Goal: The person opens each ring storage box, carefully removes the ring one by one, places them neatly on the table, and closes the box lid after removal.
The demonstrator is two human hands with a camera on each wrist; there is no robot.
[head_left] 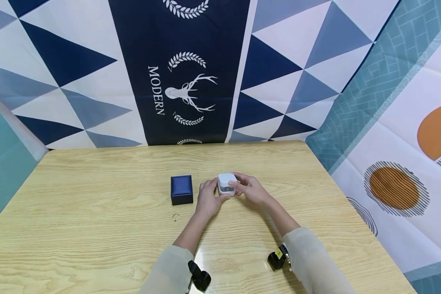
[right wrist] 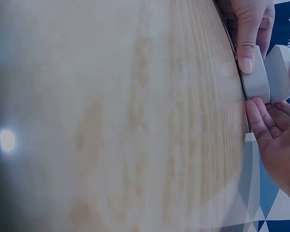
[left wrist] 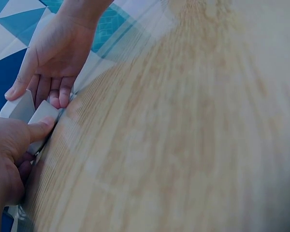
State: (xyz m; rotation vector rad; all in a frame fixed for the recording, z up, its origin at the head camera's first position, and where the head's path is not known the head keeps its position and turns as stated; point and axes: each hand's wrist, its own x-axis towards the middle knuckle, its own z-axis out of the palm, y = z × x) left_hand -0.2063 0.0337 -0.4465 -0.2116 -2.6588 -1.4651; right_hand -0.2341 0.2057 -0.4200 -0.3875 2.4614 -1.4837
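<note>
A small white hinged box (head_left: pixel 226 182) stands on the table between both hands, its lid raised part way so a grey inside shows at the front. My left hand (head_left: pixel 208 201) grips the lower half from the left, thumb along the front. From the right, my right hand (head_left: pixel 252 189) holds the lid, its thumb at the lid's front edge and the other fingers by the back and side. In the right wrist view, the tilted lid (right wrist: pixel 280 73) and the base (right wrist: pixel 255 79) form a V. A gold-coloured ring (head_left: pixel 175 217) lies left of my left forearm.
Left of the hands sits a closed dark blue ring box (head_left: pixel 181 189), close to my left fingers. The wooden table (head_left: pixel 95 228) runs back to a patterned cloth (head_left: pixel 191 81). Each wrist carries a black camera, the right one (head_left: pixel 277 258) low over the table.
</note>
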